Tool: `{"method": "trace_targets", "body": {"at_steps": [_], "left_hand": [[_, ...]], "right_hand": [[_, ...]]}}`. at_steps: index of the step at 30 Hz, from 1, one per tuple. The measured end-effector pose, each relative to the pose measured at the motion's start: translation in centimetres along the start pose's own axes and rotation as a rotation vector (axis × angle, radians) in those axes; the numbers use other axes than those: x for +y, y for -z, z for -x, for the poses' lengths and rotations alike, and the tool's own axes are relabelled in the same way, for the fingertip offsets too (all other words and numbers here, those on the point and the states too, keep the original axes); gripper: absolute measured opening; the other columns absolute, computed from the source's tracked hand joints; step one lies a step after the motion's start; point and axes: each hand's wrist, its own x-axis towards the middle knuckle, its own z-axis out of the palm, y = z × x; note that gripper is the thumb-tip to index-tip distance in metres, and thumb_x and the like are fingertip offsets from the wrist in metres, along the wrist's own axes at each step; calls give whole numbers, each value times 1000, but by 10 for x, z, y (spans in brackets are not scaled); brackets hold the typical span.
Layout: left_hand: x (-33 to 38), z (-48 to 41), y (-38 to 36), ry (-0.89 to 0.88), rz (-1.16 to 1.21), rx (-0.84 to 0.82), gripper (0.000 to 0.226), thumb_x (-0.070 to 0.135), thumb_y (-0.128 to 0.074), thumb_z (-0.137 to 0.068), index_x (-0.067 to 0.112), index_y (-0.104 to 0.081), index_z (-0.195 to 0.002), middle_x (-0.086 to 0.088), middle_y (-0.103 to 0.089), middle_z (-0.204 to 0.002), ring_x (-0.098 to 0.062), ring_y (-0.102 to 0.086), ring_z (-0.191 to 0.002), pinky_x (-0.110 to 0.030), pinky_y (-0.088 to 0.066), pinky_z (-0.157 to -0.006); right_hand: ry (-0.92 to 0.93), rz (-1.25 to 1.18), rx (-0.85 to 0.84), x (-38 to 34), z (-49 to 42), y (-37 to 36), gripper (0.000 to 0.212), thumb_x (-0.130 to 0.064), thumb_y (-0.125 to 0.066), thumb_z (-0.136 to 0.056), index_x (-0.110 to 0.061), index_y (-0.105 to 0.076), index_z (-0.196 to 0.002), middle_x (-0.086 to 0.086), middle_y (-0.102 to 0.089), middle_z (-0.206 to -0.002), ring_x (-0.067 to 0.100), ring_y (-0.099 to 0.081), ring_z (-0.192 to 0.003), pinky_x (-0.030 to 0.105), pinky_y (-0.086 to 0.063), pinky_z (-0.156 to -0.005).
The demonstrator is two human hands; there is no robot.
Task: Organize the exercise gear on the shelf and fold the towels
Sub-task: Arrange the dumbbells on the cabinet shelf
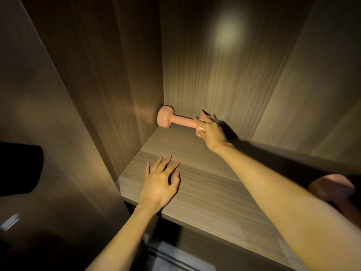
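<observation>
A pink dumbbell lies on the wooden shelf, pushed into the back left corner against the rear wall. My right hand covers the dumbbell's right head, fingers wrapped over it. My left hand rests flat near the shelf's front left edge, fingers spread, holding nothing. A second pink dumbbell shows at the far right, partly hidden behind my right forearm. No towels are in view.
The shelf sits in a wooden cabinet with a left side panel and a back wall. A dark object hangs at the left outside the cabinet. Below the shelf's front edge it is dark.
</observation>
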Motion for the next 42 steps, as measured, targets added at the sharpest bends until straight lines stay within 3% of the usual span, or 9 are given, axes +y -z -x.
{"method": "trace_targets", "body": {"at_steps": [4,8,14,18,21,25,32,35,42], "left_hand": [[1,1,2,6,-7,0,65,56,-12,-86,38,-45,-138,9,-34,-152,-13,-19,-144,-41,-3,-119],[8,-1,5,50,-59,-24,60,55,-15,-89,37,-47,-137,5,-37,-150,-20,-21,-144,-48,-5,-118],[50,18,7,151,-112,-158,45,41,-26,-102,33,-31,-146,2,-24,-156,-29,-9,-146,-54,-6,-115],[98,34,4,71,73,-206,48,36,-38,-100,25,-32,-147,-1,-27,-155,-27,-12,-146,-51,-15,-117],[154,41,-5,35,383,-191,51,31,-49,-98,22,-36,-146,-3,-35,-151,-25,-23,-143,-40,-25,-115],[228,45,-23,-5,734,-190,53,29,-59,-93,28,-41,-142,-1,-47,-141,-21,-54,-120,-35,-42,-104],[298,31,-59,23,909,-318,54,7,-65,-87,19,-47,-137,-10,-52,-135,-25,-52,-122,-34,-45,-100],[310,22,-72,-8,873,-347,55,6,-66,-86,12,-45,-137,-9,-52,-135,-21,-47,-126,-12,-37,-91],[310,10,-76,-54,925,-299,58,-12,-55,-87,1,-37,-140,-6,-44,-129,-5,-53,-106,-7,-45,-80]], "right_hand": [[-28,-233,-122,-7,20,19,70,9,-45,-94,-24,-23,-151,1,0,-162,23,1,-148,45,-12,-119],[-29,-322,-5,-10,73,54,55,-5,-51,-96,-18,-35,-148,3,-39,-150,19,-36,-137,17,-24,-104],[-93,-283,119,28,173,104,46,-12,-55,-95,-24,-49,-138,-5,-49,-141,13,-44,-131,34,-36,-111],[-189,-77,148,51,239,132,45,-12,-57,-94,-26,-50,-136,-9,-50,-138,12,-44,-131,-4,-10,-98],[-321,8,102,65,281,152,44,-24,-53,-95,-36,-44,-136,-7,-51,-134,16,-48,-124,19,-28,-106],[-520,50,45,74,332,167,37,-31,-52,-97,-19,-49,-132,1,-62,-94,14,-59,-80,24,-45,-74],[-659,87,-149,101,374,154,43,-37,-57,-93,-16,-49,-130,11,-52,-128,36,-48,-122,51,-48,-96],[-638,104,-79,107,373,149,52,-35,-62,-91,-17,-39,-133,9,-47,-131,32,-49,-123,40,-52,-94],[-630,81,-210,137,350,155,84,-42,-74,-78,-24,-27,-145,2,-36,-141,24,-38,-130,42,-44,-102]]}}
